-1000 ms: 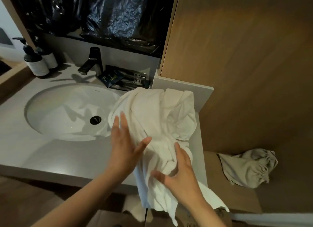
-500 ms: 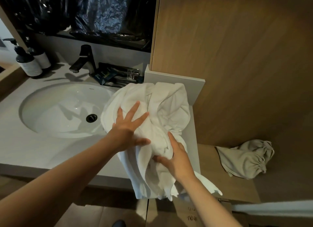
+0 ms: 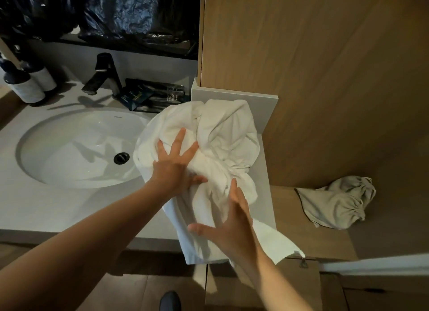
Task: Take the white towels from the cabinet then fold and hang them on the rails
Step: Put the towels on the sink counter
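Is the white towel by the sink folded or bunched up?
Bunched up: the white towel lies crumpled in ridges on the counter, one end hanging over its front edge.

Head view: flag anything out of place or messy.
The white towel lies bunched on the counter, a corner hanging over its front edge. A crumpled beige cloth sits on the wooden ledge beside it.

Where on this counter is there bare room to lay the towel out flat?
Bare counter runs in front of the sink, left of the left hand. The wooden ledge is free between the counter and the beige cloth. Crowded: faucet, packets and bottles behind the sink; the towel covers the right end.
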